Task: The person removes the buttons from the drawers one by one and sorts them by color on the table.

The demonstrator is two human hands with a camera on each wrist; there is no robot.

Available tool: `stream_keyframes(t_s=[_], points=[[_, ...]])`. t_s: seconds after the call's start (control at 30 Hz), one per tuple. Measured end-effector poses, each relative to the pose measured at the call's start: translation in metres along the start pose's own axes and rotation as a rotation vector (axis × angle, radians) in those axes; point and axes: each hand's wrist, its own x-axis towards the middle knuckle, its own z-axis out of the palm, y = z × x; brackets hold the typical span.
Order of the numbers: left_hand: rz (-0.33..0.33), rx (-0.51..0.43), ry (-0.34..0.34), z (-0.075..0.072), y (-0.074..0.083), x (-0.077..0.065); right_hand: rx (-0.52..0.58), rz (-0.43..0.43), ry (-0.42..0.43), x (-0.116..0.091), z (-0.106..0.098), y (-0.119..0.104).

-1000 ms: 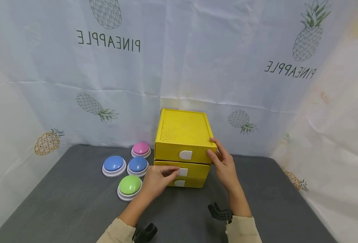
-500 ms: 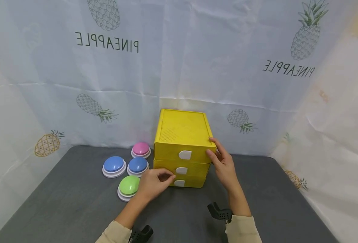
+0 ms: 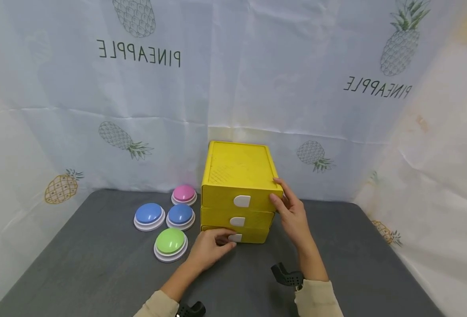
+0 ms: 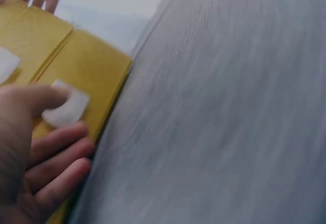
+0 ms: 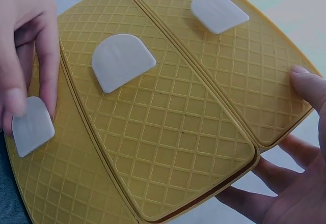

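Observation:
A yellow three-drawer box [image 3: 241,167] stands against the back cloth, each drawer front carrying a white tab handle. My left hand [image 3: 207,251] is at the lowest drawer's handle [image 3: 235,237]. In the right wrist view, its fingers pinch that handle [image 5: 33,127] from front and behind. My right hand [image 3: 294,218] grips the box's right front corner, thumb on the top drawer front [image 5: 244,81] and the other fingers round the side. The middle handle [image 3: 237,221] and top handle [image 3: 242,201] are untouched. A thin dark line shows above the bottom drawer front.
Left of the box, several round push buttons sit on the dark table [image 3: 98,264]: a pink one [image 3: 183,193], a blue one [image 3: 148,213], another blue one [image 3: 180,214] and a green one [image 3: 170,241]. A pineapple-print cloth [image 3: 257,66] hangs behind and at the sides.
The middle drawer, slightly out a second ago, has gone flush. My left hand has left its handle and moved down to the bottom one. My right hand has stayed on the corner.

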Motion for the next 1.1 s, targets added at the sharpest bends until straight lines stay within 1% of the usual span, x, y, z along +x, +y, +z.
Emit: stream_keyframes(t_s=[0.07, 0.13, 0.2, 0.27, 0.37, 0.53, 0.67, 0.77, 0.83, 0.97, 1.1], points=[[0.013, 0.007, 0.084, 0.007, -0.001, 0.001, -0.005, 0.004, 0.001, 0.0, -0.001, 0.0], [0.016, 0.011, 0.15, 0.012, -0.001, 0.003, -0.007, 0.004, 0.001, 0.0, -0.002, 0.0], [0.005, 0.01, 0.188, 0.015, 0.0, 0.004, -0.01, -0.002, 0.001, 0.0, -0.003, 0.0], [-0.003, 0.01, 0.206, 0.017, 0.0, 0.004, -0.009, -0.009, -0.001, 0.0, -0.004, 0.001], [-0.006, 0.014, 0.214, 0.018, 0.001, 0.003, -0.012, -0.015, -0.004, 0.0, -0.005, 0.001], [-0.016, 0.004, 0.211, 0.018, 0.003, -0.002, -0.001, -0.018, -0.011, 0.001, -0.005, 0.002], [-0.038, -0.011, 0.189, 0.017, 0.004, -0.008, 0.007, -0.015, -0.009, 0.0, -0.004, 0.003], [-0.068, -0.029, 0.171, 0.017, 0.006, -0.014, 0.01, -0.012, -0.009, -0.001, -0.003, 0.004], [-0.079, -0.038, 0.174, 0.016, 0.007, -0.018, 0.01, -0.014, -0.013, -0.002, -0.003, 0.004], [-0.073, -0.052, 0.188, 0.016, 0.01, -0.025, 0.008, -0.03, -0.021, 0.0, -0.002, 0.003], [-0.064, -0.072, 0.179, 0.017, 0.015, -0.035, 0.011, -0.026, -0.019, 0.001, -0.003, 0.002]])
